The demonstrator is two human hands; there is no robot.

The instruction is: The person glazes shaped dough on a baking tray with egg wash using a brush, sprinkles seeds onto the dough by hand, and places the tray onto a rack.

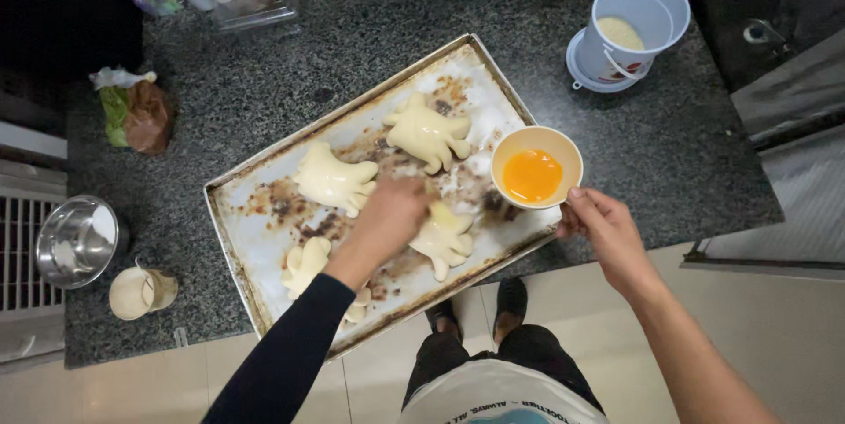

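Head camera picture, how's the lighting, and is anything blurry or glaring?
Head view: even overhead light, dim at the top-left corner; the left hand over the dough piece looks slightly motion-blurred; the right hand at the bowl of beaten egg is sharper; soft glare on the steel bowl.

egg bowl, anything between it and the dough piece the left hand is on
Nothing visible. The egg bowl sits at the tray's right edge, and only bare tray separates it from the dough piece under the left hand.

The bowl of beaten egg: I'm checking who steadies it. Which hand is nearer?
Right. The right hand touches the rim of the bowl of beaten egg; the left hand is over a dough piece on the tray.
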